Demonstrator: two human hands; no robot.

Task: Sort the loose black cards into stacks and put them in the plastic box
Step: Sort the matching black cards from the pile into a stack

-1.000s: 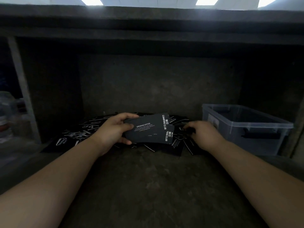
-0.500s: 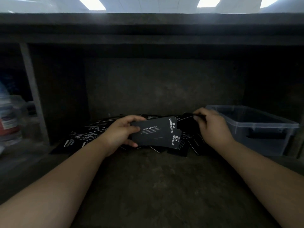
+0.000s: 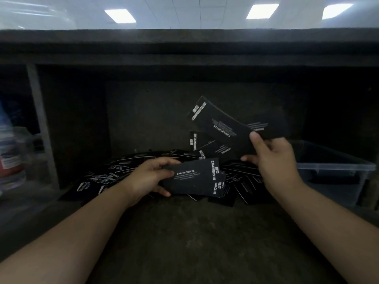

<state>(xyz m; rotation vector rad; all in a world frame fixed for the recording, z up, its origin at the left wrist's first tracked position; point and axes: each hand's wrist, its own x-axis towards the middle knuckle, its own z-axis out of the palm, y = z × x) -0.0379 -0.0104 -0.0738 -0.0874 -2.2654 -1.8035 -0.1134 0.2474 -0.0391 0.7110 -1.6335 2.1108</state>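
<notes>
The dark work surface point(image 3: 184, 242) ran back into a shadowed recess. At its right stood the clear plastic box point(image 3: 336, 168), its top open; its contents could not be made out. A loose pile of black cards point(image 3: 123, 171) lay spread across the back of the surface, reaching from the left to just beside the box. Their white print was too small to read.

The right hand point(image 3: 274, 160) was raised above the pile and clamped a fan of cards point(image 3: 221, 128), which tilted up to the left. Its thumb point(image 3: 256, 138) pressed on their face and the fingers curled behind. The print there stood upside down and blurred, though one line seemed to read "DRINK&COFFEE".

The left hand point(image 3: 147, 179), lower and just over the pile, gripped a squared stack point(image 3: 194, 179) by its left end, with the thumb along the upper edge and fingertips under the lower. Its top card read "DRINK&COFFEE" in the middle and "CAMPING CLUB" sideways along the right edge. The finer lines could not be read.
</notes>
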